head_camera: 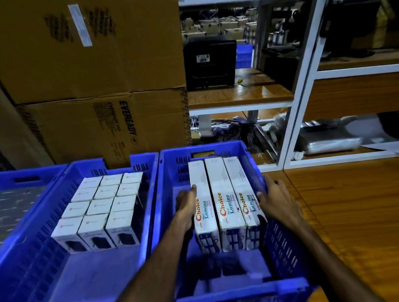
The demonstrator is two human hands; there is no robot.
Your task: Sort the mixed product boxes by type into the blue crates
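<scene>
At far left, a blue crate (4,181) is partly in view; its contents are dark and cannot be identified. Beside it, the middle crate (111,163) holds small white boxes (101,206) standing upright in a three-by-four block against the far end; the near half of its floor is bare. Stacked cardboard cartons (107,126) stand behind these crates.

The right crate (243,296) holds three long white boxes (224,197) printed "Choice New Lumino", set on edge side by side, touching, toward the crate's right wall. The left hand (186,201) lies flat against the outer face of the leftmost long box, fingers extended. The right hand (276,198) presses against the outer face of the rightmost long box, fingers spread between that box and the crate wall. Both hands are open-palmed and clamp the three-box group between them. Dark, blurred items lie on the crate floor nearer the camera.

To the right, a wooden tabletop (373,218) extends to white shelving (308,75) carrying assorted items.
</scene>
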